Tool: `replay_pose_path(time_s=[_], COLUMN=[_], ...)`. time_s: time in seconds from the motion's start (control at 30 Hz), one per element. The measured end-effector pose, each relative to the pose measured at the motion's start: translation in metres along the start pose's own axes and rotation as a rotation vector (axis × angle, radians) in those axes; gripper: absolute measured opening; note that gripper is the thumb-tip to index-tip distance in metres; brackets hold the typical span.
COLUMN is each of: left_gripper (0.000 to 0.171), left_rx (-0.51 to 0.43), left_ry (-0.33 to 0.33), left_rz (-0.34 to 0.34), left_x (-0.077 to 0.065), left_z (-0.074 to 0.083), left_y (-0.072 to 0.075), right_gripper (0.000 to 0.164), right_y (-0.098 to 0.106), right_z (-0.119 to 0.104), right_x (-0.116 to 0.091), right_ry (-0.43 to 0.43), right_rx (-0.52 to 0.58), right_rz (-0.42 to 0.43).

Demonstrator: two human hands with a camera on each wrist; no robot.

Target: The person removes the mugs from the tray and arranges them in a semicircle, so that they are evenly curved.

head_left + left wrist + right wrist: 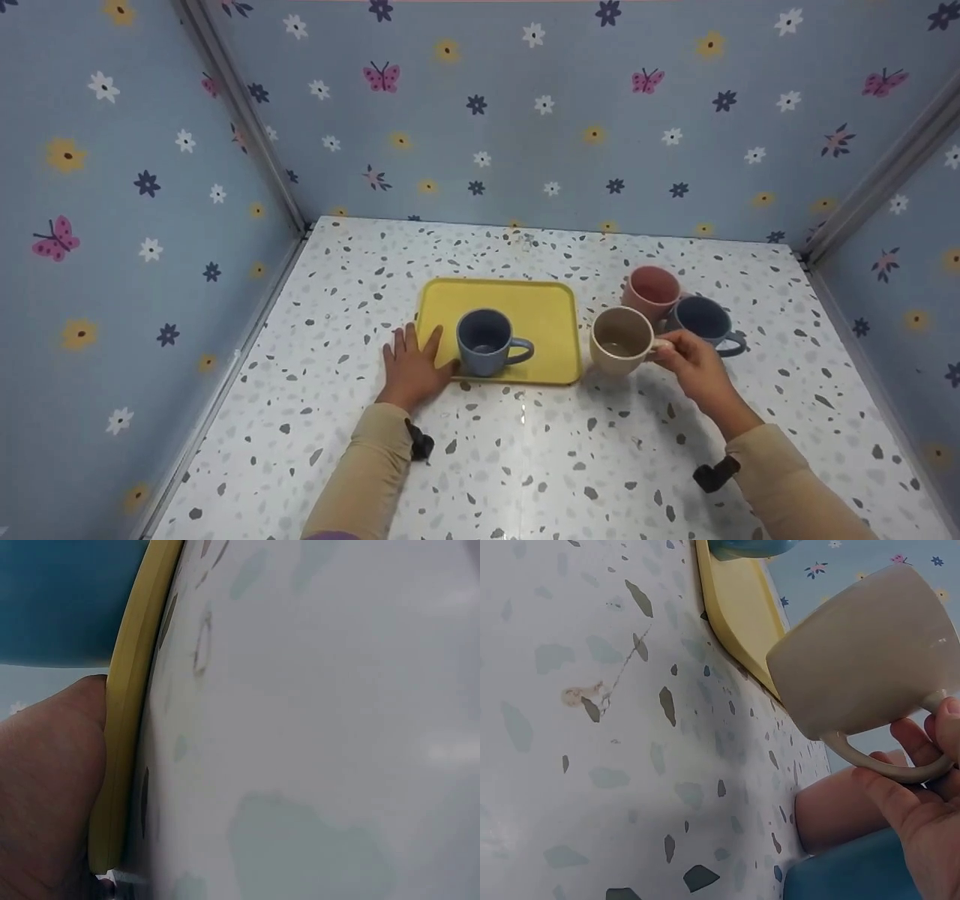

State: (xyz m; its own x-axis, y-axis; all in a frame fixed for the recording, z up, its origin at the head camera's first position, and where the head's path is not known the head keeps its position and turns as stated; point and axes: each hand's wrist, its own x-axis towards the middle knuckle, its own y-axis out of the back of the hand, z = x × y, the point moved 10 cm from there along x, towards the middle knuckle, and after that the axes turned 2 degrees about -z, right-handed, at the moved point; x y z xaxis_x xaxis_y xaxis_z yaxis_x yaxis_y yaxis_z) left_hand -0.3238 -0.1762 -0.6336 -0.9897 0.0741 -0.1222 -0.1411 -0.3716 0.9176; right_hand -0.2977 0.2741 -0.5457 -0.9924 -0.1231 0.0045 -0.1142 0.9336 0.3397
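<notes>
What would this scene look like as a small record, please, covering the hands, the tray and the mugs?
Left hand: the left hand, fingers spread, touches the near-left corner of the yellow tray
Right hand: the right hand pinches the cream mug by its handle
Held mug: beside the tray's right edge, apparently off the speckled table
On tray: one upright blue mug
Right of tray: a pink mug and a second blue mug, close together
Mug count: four
</notes>
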Motion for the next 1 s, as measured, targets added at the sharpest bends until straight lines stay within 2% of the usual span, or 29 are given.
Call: replay_pose_path(time_s=[0.43,0.87,1.0], left_gripper=[0.08,0.079,0.079], left_rx=[-0.001,-0.009,0.001], left_ry=[-0.009,-0.003,0.001], left_rz=[-0.001,0.005,0.007], left_x=[0.001,0.0,0.0], left_z=[0.001,0.002,0.002], left_y=[0.002,0.001,0.001], right_gripper=[0.036,0.036,0.036], right_y=[0.024,0.041,0.048], right_z=[0.026,0.044,0.047], right_x=[-0.018,-0.032,-0.038], right_ry=[-0.045,-0.022,-0.01], right_rx=[-0.051,-0.076,-0.035], right_rz=[0.039,0.032,0.041])
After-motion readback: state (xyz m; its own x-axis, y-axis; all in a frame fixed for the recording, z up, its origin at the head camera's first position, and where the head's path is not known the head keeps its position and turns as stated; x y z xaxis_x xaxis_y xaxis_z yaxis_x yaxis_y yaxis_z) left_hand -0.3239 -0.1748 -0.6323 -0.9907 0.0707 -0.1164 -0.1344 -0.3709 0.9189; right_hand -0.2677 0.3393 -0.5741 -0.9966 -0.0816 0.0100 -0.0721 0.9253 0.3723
